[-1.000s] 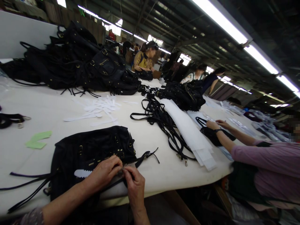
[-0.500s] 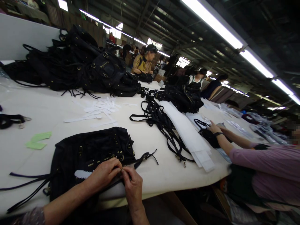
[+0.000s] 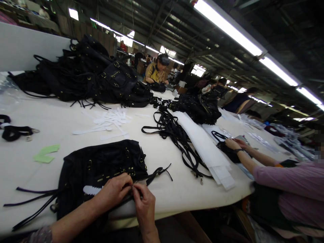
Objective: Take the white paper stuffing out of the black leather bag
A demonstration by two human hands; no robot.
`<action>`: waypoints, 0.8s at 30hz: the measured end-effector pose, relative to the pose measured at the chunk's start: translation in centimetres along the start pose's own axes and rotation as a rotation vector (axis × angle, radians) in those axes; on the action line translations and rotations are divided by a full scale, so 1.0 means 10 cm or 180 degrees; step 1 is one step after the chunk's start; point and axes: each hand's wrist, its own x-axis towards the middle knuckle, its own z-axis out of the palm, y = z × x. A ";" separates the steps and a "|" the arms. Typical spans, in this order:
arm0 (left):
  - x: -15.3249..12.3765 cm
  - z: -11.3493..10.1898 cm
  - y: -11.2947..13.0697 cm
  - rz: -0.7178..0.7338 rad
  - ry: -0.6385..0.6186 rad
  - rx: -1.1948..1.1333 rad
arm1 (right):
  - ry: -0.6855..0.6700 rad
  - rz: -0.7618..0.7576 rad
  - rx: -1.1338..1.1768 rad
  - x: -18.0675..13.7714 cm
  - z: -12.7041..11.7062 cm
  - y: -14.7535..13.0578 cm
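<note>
A black bag with gold hardware lies flat on the white table in front of me. My left hand and my right hand meet at the bag's near edge, fingertips pinched together on a small part of it, too small to name. A white scalloped strip sticks out from under my left hand. Thin black straps trail from the bag to the left, and a tassel cord to the right.
A heap of black bags fills the far left. White paper strips, green paper pieces, loose black straps and white sheets lie mid-table. A person in a purple sleeve works at right; others sit farther back.
My hands stay pinched at the bag's near edge with only slight finger shifts. The view has drifted a little down and left. The person at right has moved their hands slightly.
</note>
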 end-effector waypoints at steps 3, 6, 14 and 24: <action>0.01 0.00 0.00 -0.0011 -0.0003 -0.0024 | 0.0021 -0.0095 -0.0066 0.00 0.00 0.00; 0.01 0.00 -0.01 -0.0018 0.0037 -0.0056 | 0.0060 -0.0248 -0.0102 0.00 0.00 0.00; 0.01 0.04 -0.06 -0.0063 0.0132 0.0115 | -0.0149 -0.0622 -0.0591 -0.01 0.04 0.00; -0.07 -0.95 -0.10 -0.0685 0.0593 -0.0583 | -0.0021 -0.0856 -0.0921 0.04 -0.10 -0.20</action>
